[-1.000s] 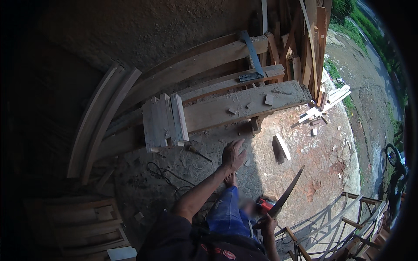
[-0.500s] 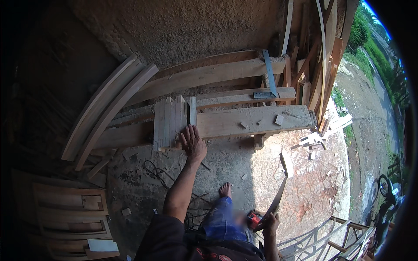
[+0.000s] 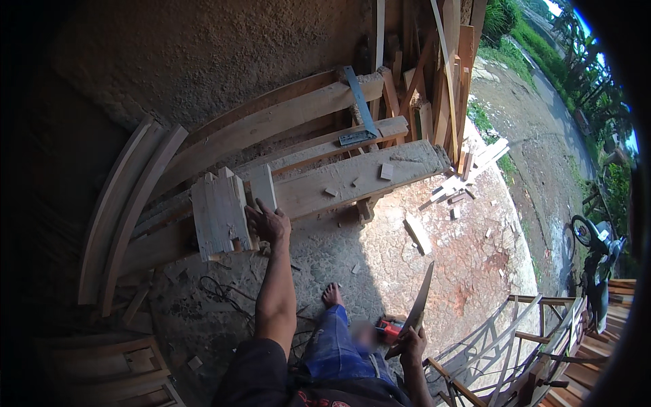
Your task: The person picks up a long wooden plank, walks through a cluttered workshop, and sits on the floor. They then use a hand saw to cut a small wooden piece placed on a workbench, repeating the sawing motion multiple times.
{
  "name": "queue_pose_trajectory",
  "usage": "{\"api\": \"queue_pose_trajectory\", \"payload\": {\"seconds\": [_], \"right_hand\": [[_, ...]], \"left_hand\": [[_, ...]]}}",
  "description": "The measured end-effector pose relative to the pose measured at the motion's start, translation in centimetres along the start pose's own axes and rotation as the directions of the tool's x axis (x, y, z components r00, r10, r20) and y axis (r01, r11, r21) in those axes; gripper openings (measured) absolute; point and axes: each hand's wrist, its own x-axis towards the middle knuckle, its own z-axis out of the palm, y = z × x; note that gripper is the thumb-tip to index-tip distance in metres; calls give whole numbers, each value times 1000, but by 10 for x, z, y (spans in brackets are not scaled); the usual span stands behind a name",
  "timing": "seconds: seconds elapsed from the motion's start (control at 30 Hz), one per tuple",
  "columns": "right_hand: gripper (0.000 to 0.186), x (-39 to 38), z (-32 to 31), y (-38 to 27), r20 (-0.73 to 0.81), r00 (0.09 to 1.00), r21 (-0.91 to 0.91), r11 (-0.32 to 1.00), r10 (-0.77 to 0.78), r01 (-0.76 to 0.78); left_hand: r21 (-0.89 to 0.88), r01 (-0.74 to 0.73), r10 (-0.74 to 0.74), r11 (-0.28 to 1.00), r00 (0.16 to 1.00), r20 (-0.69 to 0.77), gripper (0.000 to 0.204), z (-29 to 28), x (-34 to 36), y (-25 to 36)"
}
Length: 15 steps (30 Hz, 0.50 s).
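My left hand (image 3: 271, 224) grips the near end of a short pale wooden piece (image 3: 263, 186), its fingers partly bent around the edge. Beside it, a stack of similar short pieces (image 3: 218, 214) stands on edge across the long plank (image 3: 305, 190) of the bench. Notches show along the stack's ends. Low on the right, my right hand (image 3: 411, 344) is closed around a handsaw (image 3: 422, 297), its blade pointing up and away from me. The saw's handle is mostly hidden by the fingers.
A try square (image 3: 359, 112) rests on the planks behind. Curved wooden pieces (image 3: 139, 203) lean at left, and tall boards (image 3: 444, 95) stand at back right. A red power tool (image 3: 389, 330) and offcuts (image 3: 417, 234) lie on the floor. A motorcycle (image 3: 598, 251) is outside.
The view has turned, shifting the bench leftward. My left hand has gone from lying flat on the stack to gripping one piece, now apart from the others. The saw blade points more upright.
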Motion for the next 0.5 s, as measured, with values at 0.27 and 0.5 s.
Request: {"api": "queue_pose_trajectory", "payload": {"seconds": [0.27, 0.5], "right_hand": [[22, -14, 3, -9, -143, 987, 21, 997, -74, 78], [50, -9, 25, -32, -81, 984, 19, 987, -156, 158]], "left_hand": [[-201, -284, 264, 937, 957, -122, 89, 51, -55, 66], [-272, -713, 754, 646, 652, 79, 98, 78, -119, 200]]}}
